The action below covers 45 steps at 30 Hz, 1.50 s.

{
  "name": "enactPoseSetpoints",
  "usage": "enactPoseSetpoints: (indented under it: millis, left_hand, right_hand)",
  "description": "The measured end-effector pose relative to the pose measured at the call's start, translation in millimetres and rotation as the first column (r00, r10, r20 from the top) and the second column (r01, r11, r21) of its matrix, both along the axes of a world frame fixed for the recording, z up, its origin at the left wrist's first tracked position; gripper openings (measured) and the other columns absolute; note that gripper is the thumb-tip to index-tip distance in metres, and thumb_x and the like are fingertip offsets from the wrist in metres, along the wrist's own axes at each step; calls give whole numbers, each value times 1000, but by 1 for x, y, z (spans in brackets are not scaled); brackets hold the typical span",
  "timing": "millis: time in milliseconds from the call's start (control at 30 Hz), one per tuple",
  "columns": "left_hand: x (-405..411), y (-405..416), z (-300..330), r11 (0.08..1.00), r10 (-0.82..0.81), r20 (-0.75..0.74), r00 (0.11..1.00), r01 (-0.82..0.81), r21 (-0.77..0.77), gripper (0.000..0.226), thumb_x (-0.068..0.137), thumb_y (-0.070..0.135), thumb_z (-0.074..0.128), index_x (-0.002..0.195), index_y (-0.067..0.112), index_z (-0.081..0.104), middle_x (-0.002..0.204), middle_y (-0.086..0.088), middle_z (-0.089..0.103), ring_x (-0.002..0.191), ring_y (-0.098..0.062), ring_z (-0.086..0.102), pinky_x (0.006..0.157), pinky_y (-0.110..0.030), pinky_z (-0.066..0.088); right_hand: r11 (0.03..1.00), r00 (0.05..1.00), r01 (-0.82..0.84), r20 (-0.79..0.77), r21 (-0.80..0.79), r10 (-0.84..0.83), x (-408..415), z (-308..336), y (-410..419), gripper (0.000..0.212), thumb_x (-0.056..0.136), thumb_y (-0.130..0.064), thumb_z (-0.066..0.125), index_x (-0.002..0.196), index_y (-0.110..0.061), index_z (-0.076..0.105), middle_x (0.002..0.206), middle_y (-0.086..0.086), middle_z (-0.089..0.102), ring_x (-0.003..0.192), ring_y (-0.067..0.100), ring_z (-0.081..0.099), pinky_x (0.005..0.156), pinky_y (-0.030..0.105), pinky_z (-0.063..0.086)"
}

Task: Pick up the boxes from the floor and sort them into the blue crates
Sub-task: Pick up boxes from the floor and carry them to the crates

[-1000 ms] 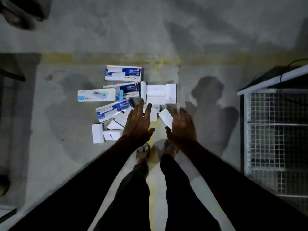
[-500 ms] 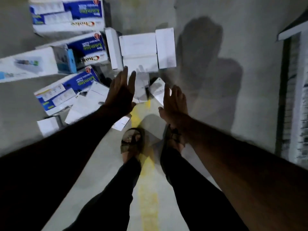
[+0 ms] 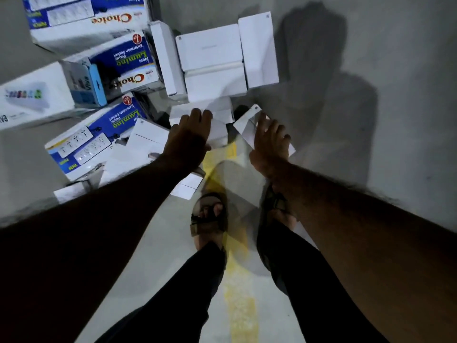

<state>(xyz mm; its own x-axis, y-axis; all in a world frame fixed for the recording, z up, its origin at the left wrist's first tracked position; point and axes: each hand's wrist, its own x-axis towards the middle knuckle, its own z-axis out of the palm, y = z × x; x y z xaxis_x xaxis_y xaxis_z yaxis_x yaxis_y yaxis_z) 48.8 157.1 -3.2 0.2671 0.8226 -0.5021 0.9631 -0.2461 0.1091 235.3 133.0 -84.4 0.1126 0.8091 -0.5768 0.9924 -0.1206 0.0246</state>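
Nearest: two sandalled feet (image 3: 210, 216) astride a yellow floor line (image 3: 241, 303). Beyond them, left hand (image 3: 189, 137) palm-down, fingers together and curled over the edge of a small white box (image 3: 217, 131); grip underneath hidden. Right hand (image 3: 270, 142) laid flat on a tilted white box (image 3: 248, 122), fingers slightly spread. Further out, more white boxes (image 3: 210, 48) packed side by side, blue-and-white extension-socket boxes (image 3: 103, 129) heaped to the left, all on the grey floor (image 3: 371, 70).
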Motion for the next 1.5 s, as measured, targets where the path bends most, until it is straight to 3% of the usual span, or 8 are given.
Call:
enactPoseSetpoints:
  millis: [167,400,500,667,833,1233,1367,1500]
  left_hand:
    - [16,-15,106,998,38,12,999,-39,44,64,78,30,81,125,5,47,112,-18,50,94,-40,56,61,-44,49]
    - [66,14,350,974,-52,84,995,32,223,54,83,32,75,123,7,48,112,-17,50,93,-38,58,65,-47,53]
    - [90,28,459,937,-139,144,980,83,339,53,86,34,69,127,9,47,113,-16,49,93,-38,56,67,-47,51]
    - [126,38,621,857,-260,311,914,70,511,48,86,28,68,127,10,51,111,-14,50,91,-37,55,70,-45,50]
    - [172,38,742,715,-449,349,823,97,693,45,85,20,69,126,8,54,113,-14,54,91,-34,56,70,-43,50]
    - [349,6,914,386,-839,261,477,185,904,68,76,14,76,140,17,52,133,-15,55,116,-35,55,84,-45,55]
    - [423,-5,942,293,-883,179,434,212,932,68,74,12,74,138,25,53,134,-15,55,115,-35,55,83,-44,52]
    - [495,-10,964,260,-884,110,455,282,924,64,76,21,75,137,23,54,133,-15,55,105,-34,61,78,-44,54]
  right_hand:
    - [993,994,106,19,56,-107,20,125,-6,99,80,-32,65,158,-10,10,131,24,44,111,40,48,89,47,44]
    - [917,948,310,-8,252,-319,57,406,15,99,73,-41,64,157,-13,21,121,20,47,102,40,51,83,45,44]
    - [869,944,311,-21,386,-329,75,526,18,102,73,-48,61,158,-9,19,119,22,47,99,40,52,82,46,46]
    - [724,914,329,-12,606,-405,106,703,-2,96,78,-56,57,156,-10,25,120,24,48,100,40,52,83,47,44]
    - [548,851,369,-36,751,-523,142,834,-38,92,81,-63,51,155,-15,27,122,18,45,102,34,49,83,45,43]
    - [223,608,397,-73,890,-791,292,1005,-114,83,87,-66,40,155,-21,25,128,20,44,109,35,48,87,47,43]
    - [155,547,409,-105,899,-830,351,1028,-128,83,87,-65,42,155,-19,28,122,17,44,105,35,49,84,45,42]
    - [126,500,427,-118,895,-858,413,1048,-133,85,86,-65,43,154,-16,28,124,18,45,108,36,48,85,45,43]
